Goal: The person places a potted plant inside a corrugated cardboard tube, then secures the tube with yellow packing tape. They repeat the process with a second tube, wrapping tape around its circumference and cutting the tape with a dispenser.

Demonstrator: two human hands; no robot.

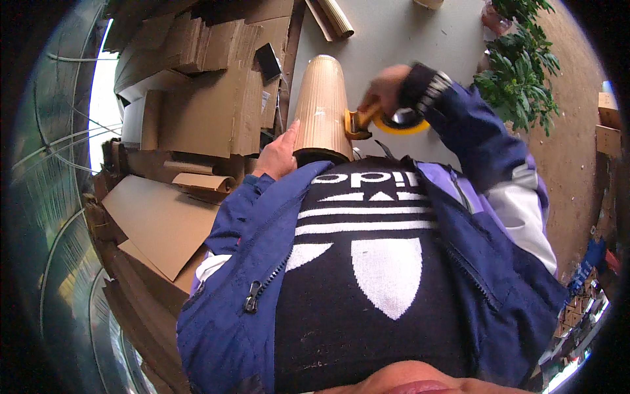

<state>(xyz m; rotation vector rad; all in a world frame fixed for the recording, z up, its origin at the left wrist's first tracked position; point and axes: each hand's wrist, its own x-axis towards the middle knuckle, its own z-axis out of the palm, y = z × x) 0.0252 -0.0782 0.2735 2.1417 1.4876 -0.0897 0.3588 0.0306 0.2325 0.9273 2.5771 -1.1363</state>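
Observation:
A ribbed tan cardboard tube (320, 98) lies on the grey table, its near end close to my chest. My left hand (278, 152) rests against the tube's left side near that end, fingers closed around its edge. Shiny clear tape shows on the tube's upper face. On the other side, my right hand (386, 88), blurred by motion, grips a yellow tape dispenser (359, 123). The dispenser's front touches or nearly touches the tube's right side. Its round tape roll (401, 122) sits below my wrist.
Flattened cardboard sheets (203, 121) are stacked on the left, with a black phone-like device (268, 62) on them. Smaller cardboard rolls (335, 18) lie at the table's (407, 39) far side. A leafy green plant (515, 82) stands at the right edge.

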